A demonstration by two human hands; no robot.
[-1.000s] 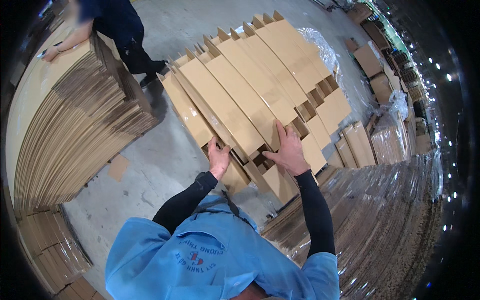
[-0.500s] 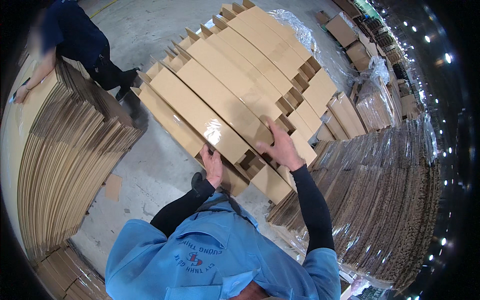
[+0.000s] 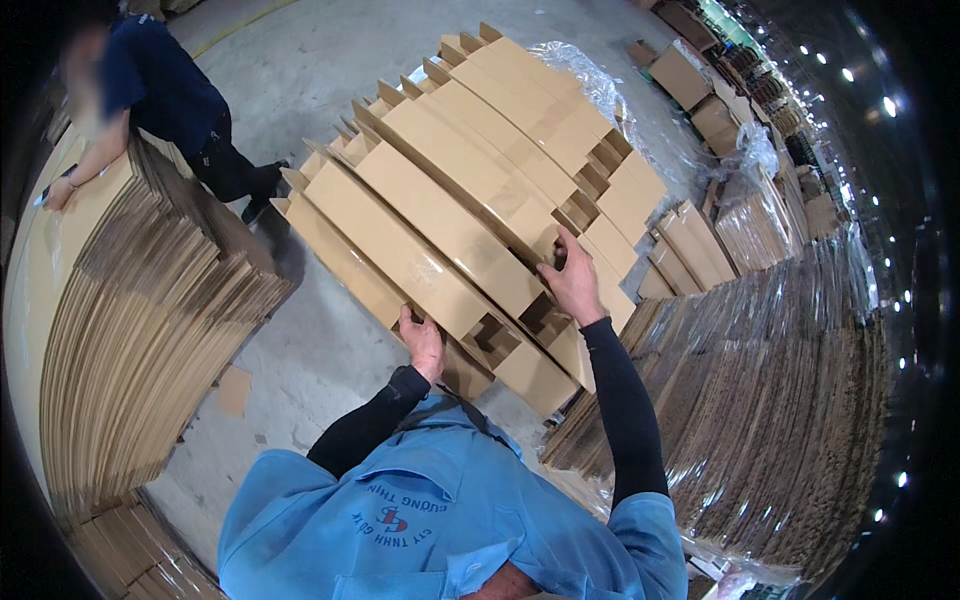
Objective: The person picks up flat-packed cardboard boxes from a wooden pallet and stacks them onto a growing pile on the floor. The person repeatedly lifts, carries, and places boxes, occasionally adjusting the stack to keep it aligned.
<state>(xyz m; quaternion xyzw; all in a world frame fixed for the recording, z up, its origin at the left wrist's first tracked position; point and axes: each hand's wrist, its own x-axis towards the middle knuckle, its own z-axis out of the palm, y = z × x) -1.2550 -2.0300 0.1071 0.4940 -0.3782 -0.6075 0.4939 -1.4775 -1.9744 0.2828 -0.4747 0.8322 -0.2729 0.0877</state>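
A large block of long, tan cardboard boxes (image 3: 440,200) lies side by side in front of me, with flaps standing up along its far-left end and open ends toward the near right. My left hand (image 3: 424,342) is at the left outer side of the nearest box, fingers extended and apart against its edge. Over the open ends on the right is my right hand (image 3: 574,280); its thumb and fingers are spread near a box end, and neither hand is wrapped round a box. Whether the right fingertips press on the cardboard is hard to tell.
On the left stands a tall stack of flat cardboard (image 3: 130,330), where a person in dark clothes (image 3: 170,90) leans with a hand on top. Another tall, wrapped stack (image 3: 740,400) stands at my right. Clear plastic film (image 3: 580,70) lies behind the boxes.
My right hand has moved slightly up and right, to the box ends. A gap between two rows of boxes shows more widely. My left hand stays by the outer box.
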